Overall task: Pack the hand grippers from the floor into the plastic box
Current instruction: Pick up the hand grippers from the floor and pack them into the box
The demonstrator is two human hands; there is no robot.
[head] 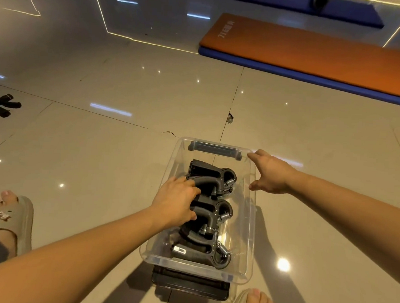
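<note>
Your left hand (178, 200) grasps a hand gripper (206, 186) inside the plastic box (248, 223); your right hand (271, 173), released, steadies the rim. Next, fetch the grippers on the floor (3, 105) at nine o'clock.

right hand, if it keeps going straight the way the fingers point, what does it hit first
Probably the grey handle on the far end of the plastic box. The right hand points toward that far rim, fingers nearly at it; depth is unclear.

1. We have one view only, a wide-angle camera worn on the head, looking forward and steeply down at the tiled floor (100, 169).
2. We sit close above the plastic box (248, 223), which lies just below centre.
3. Both forearms enter from 6 o'clock; an orange mat (315, 57) lies far off at 1 o'clock.
</note>
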